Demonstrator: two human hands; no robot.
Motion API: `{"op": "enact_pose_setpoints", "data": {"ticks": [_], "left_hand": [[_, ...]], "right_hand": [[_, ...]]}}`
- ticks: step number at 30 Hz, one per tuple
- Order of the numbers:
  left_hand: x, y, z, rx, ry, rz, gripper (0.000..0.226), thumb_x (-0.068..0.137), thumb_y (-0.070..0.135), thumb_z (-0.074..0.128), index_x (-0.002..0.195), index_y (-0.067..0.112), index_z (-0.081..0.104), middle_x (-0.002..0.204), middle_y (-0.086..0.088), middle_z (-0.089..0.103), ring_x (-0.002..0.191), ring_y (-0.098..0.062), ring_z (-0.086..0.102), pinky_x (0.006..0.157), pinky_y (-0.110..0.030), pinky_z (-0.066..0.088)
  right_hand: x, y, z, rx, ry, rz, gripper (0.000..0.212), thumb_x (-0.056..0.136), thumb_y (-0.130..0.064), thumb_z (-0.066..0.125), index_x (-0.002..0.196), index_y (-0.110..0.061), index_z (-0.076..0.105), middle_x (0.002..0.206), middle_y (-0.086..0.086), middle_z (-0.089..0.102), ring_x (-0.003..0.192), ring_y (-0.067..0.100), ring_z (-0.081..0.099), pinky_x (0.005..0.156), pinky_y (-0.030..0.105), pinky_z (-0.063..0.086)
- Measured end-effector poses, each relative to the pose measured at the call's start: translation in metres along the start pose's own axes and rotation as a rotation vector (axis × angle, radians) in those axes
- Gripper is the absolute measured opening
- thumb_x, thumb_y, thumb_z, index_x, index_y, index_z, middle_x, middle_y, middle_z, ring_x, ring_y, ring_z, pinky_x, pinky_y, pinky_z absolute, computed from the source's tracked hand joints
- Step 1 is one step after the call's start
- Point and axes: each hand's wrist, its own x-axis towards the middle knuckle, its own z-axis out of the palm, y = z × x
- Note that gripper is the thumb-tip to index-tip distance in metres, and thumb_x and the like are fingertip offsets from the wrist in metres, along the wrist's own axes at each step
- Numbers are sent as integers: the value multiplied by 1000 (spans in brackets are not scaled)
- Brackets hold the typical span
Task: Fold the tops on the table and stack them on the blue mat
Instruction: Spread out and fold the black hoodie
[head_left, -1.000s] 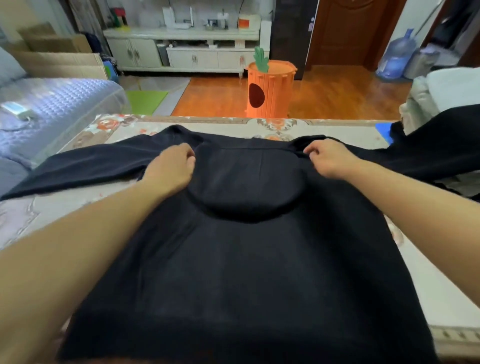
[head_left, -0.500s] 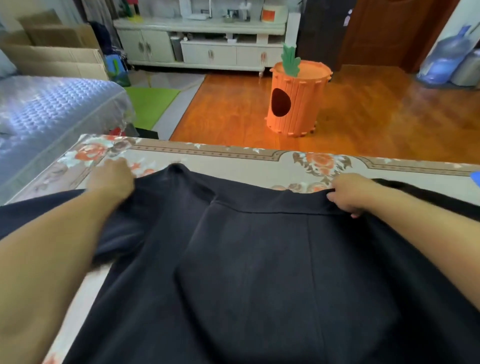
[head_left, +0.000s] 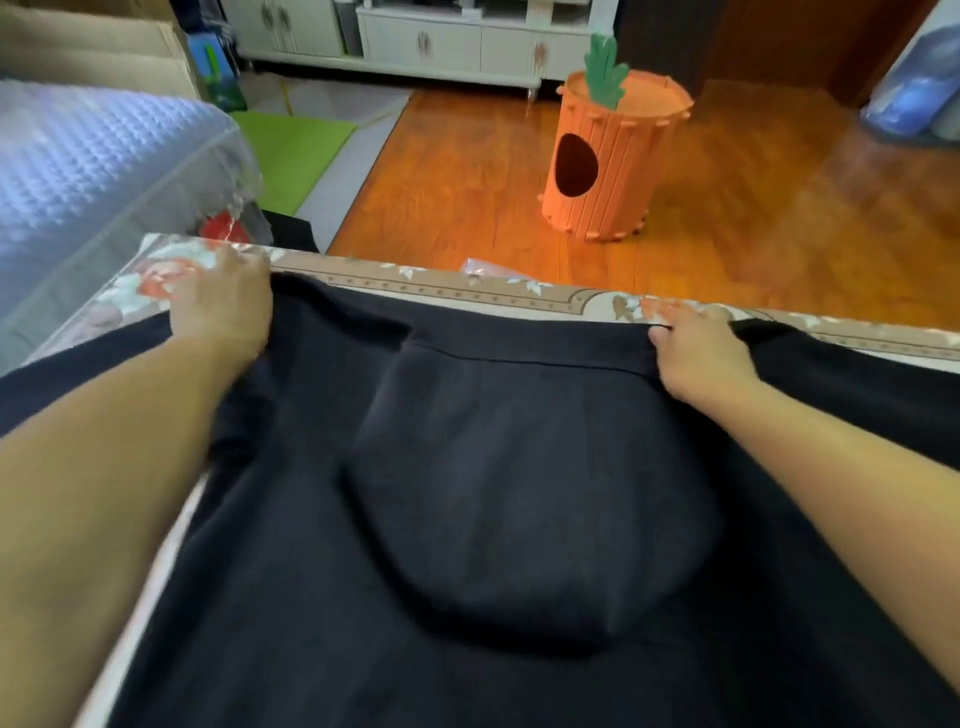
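Observation:
A black hooded top (head_left: 519, 519) lies spread across the table (head_left: 457, 291), back side up, its hood flat over the middle. My left hand (head_left: 228, 306) holds the left shoulder near the table's far left corner. At the right shoulder my right hand (head_left: 696, 353) pinches the top's far edge, thumb on the cloth and fingers curled over it. Both sleeves run off to the sides. The blue mat is out of view.
The table has a floral cover, and its far edge lies just past my hands. A blue quilted sofa (head_left: 88, 171) stands at the left. On the wooden floor beyond sits an orange carrot-shaped bin (head_left: 613, 156), with a green mat (head_left: 291, 150) to its left.
Both hands have slid the top's shoulders toward the table's far edge. The left hand moved out from the collar to the left shoulder. The camera has tipped further forward.

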Motion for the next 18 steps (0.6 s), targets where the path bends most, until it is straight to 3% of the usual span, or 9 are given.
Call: {"op": "enact_pose_setpoints", "data": {"ticks": [2,3,4,6,8,10,13,15,18], "left_hand": [[-7,24,2,-86,-59,-191,54,91,3,52,144,8,44,152,-29,30,133,-57,38,107,-65,34],[-18,41,1,-177,-72,-201,60,89,7,52,147,12,39,158,-27,21,141,-54,29,113,-63,26],[-34,61,0,-230,-41,-123,64,87,13,51,149,17,36,162,-24,16,146,-49,21,116,-63,18],[-79,99,-5,-284,29,159,59,91,32,42,150,28,38,162,-18,23,147,-42,20,117,-65,17],[-129,123,-8,-245,-65,365,54,100,49,25,151,36,38,164,-10,26,149,-38,19,119,-63,16],[-165,117,0,-136,-118,428,60,102,58,18,157,37,28,168,-6,19,152,-38,15,120,-59,17],[-155,79,12,-222,-165,343,61,102,59,21,159,38,22,166,-12,22,150,-38,23,120,-57,23],[-140,65,16,-273,-260,271,59,104,55,22,161,39,16,165,-14,27,150,-38,24,121,-57,21],[-160,72,6,-219,-237,172,61,104,54,23,161,38,8,167,-18,15,150,-43,18,120,-61,17]], "right_hand": [[5,-9,4,119,1,-25,45,104,-38,40,142,-15,48,145,15,36,121,42,51,99,46,41],[5,-8,6,164,-19,-7,47,104,-40,41,144,-17,46,149,13,32,125,40,48,102,45,39],[3,-4,7,173,-35,9,48,103,-42,40,146,-20,43,154,11,25,132,39,43,106,46,36],[-4,14,10,64,-41,-36,53,103,-49,35,152,-32,33,164,4,10,144,40,25,114,49,27],[-13,41,11,-139,-90,-115,60,99,-61,20,156,-40,19,168,-1,3,149,38,14,120,50,17],[-20,75,13,-247,-140,-101,65,98,-64,12,159,-39,10,169,-4,1,153,32,7,123,52,8],[-20,112,3,-282,-168,73,63,102,-60,14,160,-38,4,169,-5,-4,154,33,0,122,54,0],[-29,115,-8,-332,-152,115,64,102,-58,17,160,-33,7,169,5,-1,153,38,2,123,55,2],[-80,87,-9,-290,79,-217,64,101,-49,27,157,-18,26,163,20,19,149,42,17,121,57,14]]}}
